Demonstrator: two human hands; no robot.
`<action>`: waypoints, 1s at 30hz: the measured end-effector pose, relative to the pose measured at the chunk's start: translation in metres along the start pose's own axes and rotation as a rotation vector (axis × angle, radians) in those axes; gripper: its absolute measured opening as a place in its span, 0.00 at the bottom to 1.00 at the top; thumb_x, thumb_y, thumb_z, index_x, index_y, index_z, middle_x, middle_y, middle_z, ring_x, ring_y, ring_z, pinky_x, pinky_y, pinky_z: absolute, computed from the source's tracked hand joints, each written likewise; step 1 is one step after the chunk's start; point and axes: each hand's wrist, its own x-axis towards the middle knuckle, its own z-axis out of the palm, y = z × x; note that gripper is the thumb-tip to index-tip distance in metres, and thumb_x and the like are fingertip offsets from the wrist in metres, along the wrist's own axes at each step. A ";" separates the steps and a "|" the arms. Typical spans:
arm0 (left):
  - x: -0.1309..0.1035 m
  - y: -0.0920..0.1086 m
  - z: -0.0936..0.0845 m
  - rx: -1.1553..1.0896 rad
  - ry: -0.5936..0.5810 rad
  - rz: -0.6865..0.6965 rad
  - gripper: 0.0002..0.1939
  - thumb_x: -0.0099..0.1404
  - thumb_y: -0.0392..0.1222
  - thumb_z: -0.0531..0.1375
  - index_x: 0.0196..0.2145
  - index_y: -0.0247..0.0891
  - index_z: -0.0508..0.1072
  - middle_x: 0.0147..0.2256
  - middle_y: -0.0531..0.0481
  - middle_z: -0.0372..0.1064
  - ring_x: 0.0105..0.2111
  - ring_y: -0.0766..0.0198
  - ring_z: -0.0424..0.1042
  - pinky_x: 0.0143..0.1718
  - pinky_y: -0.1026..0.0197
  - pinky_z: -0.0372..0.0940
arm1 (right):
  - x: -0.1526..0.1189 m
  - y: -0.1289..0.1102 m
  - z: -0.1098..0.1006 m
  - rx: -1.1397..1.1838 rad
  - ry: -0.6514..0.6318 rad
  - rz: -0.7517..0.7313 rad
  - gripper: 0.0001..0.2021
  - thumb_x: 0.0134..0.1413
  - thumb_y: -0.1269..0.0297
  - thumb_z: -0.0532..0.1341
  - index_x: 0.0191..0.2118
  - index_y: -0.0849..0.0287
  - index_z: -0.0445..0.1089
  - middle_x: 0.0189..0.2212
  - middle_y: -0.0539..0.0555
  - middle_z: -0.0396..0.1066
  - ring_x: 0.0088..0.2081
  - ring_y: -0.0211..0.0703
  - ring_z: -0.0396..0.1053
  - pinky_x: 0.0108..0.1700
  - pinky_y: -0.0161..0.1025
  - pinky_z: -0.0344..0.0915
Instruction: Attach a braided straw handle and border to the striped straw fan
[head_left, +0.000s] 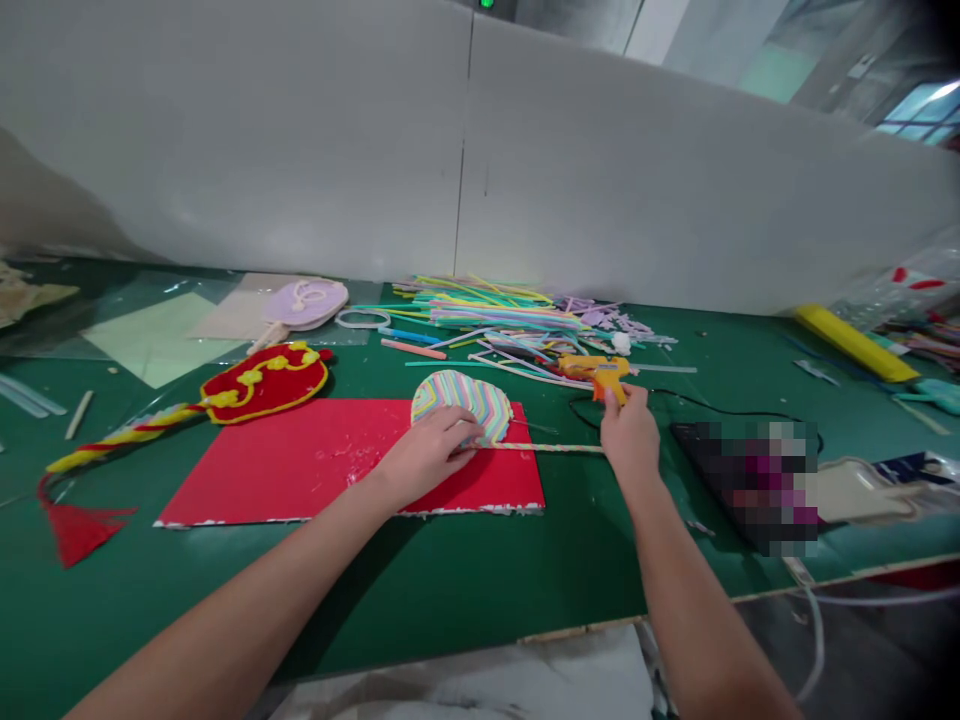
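Note:
A pastel striped oval piece [466, 396] lies at the right end of a red board [300, 460]. My left hand [431, 450] rests on its lower edge, fingers bent over it and close together. A thin twisted strip [559, 448] runs rightward from the oval, past the board's edge, to my right hand. My right hand [631, 432] has its fingers wrapped at the handle of an orange glue gun [606, 372], whose nozzle points left. The fingertips under the handle are partly hidden.
Behind lies a pile of colourful fuzzy stems [487, 305]. A red and yellow fan [262, 383] with a tassel and a purple fan [304, 303] are at left. At right are a partly blurred dark device [720, 470], a black cable and a yellow bar [855, 343].

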 end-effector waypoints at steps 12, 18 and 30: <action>-0.002 -0.004 0.001 0.117 -0.015 -0.023 0.15 0.68 0.40 0.52 0.51 0.37 0.65 0.52 0.42 0.64 0.55 0.59 0.62 0.54 0.51 0.59 | -0.022 -0.012 -0.010 0.077 -0.102 -0.179 0.31 0.47 0.42 0.58 0.51 0.59 0.62 0.39 0.59 0.72 0.37 0.52 0.70 0.31 0.38 0.58; 0.008 0.004 -0.013 0.415 -0.182 0.057 0.17 0.69 0.40 0.50 0.53 0.33 0.62 0.52 0.40 0.65 0.50 0.54 0.68 0.49 0.53 0.64 | -0.002 -0.014 -0.002 0.087 -0.104 -0.205 0.14 0.51 0.64 0.55 0.44 0.56 0.68 0.31 0.56 0.72 0.30 0.46 0.68 0.28 0.36 0.54; 0.014 0.008 -0.016 0.544 -0.209 0.100 0.20 0.63 0.28 0.50 0.54 0.32 0.63 0.54 0.36 0.64 0.48 0.50 0.70 0.44 0.52 0.67 | -0.005 -0.006 0.004 0.265 -0.171 -0.144 0.13 0.48 0.63 0.54 0.42 0.54 0.66 0.26 0.52 0.69 0.25 0.44 0.65 0.27 0.35 0.57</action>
